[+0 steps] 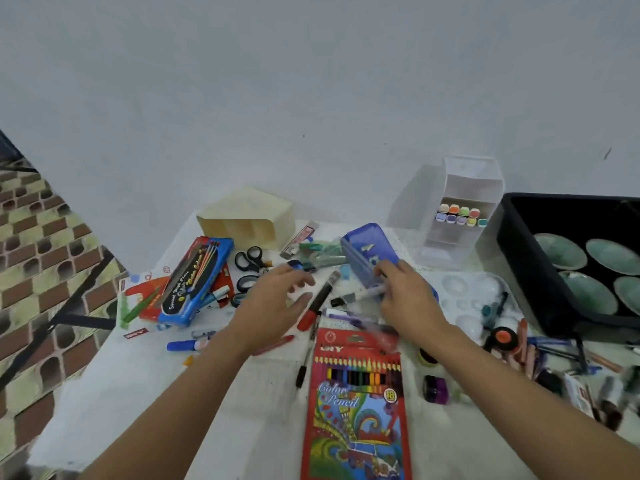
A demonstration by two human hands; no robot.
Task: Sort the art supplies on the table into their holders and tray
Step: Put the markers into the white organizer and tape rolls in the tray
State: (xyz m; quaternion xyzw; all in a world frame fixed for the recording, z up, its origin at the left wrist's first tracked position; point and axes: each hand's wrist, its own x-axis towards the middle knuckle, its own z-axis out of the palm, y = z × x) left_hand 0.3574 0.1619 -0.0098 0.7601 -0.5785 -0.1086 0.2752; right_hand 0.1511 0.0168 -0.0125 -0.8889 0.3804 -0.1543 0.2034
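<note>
Only the head cam here, so I'm using the red colour pencil box [356, 403] as my anchor. It's lying flat on the table [104, 393] near the front edge.

- **Left hand:** just past the box's top left corner, the left hand [273, 299] is hovering palm down. Its fingers are spreading wide and gripping nothing.
- **Right hand:** just past the top right corner, the right hand [405, 296] is curling its fingers and thumb round a pale purple marker [372, 291]. It's pinching the marker right up against a blue pencil case [363, 254].
- **Between the hands:** straight beyond the box, a red and black marker [317, 304] is lying at a slant.
- **Further out, left of the box:** black-handled scissors [249, 259] are sitting beside a blue watercolour pencil pack [195, 282]. A cream holder [249, 220] is sitting by the wall with its openings facing this way.
- **Far out, right of the box:** a clear holder [474, 171] is standing with pastel markers [460, 216] stacked inside.
- **Right of the box:** a white palette [471, 292] is lying beside a black tray [526, 271], which is holding green dishes [613, 254].
- **Close by:** a small purple jar [435, 389] is sitting just off the box's right side.
</note>
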